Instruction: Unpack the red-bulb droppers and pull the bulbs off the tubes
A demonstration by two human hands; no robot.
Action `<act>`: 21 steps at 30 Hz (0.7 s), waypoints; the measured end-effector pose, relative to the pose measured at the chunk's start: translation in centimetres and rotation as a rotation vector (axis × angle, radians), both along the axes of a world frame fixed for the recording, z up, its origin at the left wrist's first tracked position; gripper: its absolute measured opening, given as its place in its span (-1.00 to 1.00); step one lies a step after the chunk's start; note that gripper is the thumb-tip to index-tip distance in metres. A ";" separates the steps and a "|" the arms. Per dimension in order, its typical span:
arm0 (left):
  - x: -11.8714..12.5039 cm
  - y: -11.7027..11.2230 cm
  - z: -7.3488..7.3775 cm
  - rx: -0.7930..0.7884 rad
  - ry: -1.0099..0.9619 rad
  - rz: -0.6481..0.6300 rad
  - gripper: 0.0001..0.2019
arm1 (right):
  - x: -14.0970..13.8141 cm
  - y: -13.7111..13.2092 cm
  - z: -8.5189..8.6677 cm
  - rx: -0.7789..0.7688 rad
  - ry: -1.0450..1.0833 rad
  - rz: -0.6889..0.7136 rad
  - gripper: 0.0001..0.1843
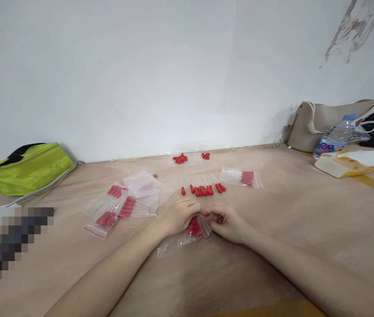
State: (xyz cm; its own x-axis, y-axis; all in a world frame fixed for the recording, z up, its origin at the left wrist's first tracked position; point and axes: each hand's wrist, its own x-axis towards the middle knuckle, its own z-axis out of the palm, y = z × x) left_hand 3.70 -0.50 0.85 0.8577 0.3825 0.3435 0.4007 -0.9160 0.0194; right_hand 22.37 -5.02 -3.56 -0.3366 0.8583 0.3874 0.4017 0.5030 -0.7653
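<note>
OK, head view, the only one. Your L hand is just below ctr frame, fingers bent close together over a small clear bag and holding it; the tips are partly hidden, so can't tell exactly how they grip. Your R hand, just R of it, has thumb + fingers curled nearly together on the bag's R edge, w/ a small gap showing inside the curl; can't tell if the tips meet thru the plastic. Bag's low ctr, btwn your hands, w/ red ends bunched inside.

Just above your hands in frame, a loose row of red-ended sticks lies on the brown tabletop, red ends toward you. R of the row: a flat filled bag. L of ctr: an overlapping pile of filled bags. Upper ctr, near the wall: two small clusters of red pieces, a L one and a R one, w/ clear plastic around.

Far L: yellow-green pouch w/ a grey cable alongside; pixelated patch below it, can't tell what. Upper R: water bottle in front of a beige bag.
</note>
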 end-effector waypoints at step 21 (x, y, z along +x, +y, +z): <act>0.2 0.5 -1.1 0.379 -0.038 -0.116 -0.73 | 0.7 0.2 0.5 0.637 -0.539 -0.120 -0.79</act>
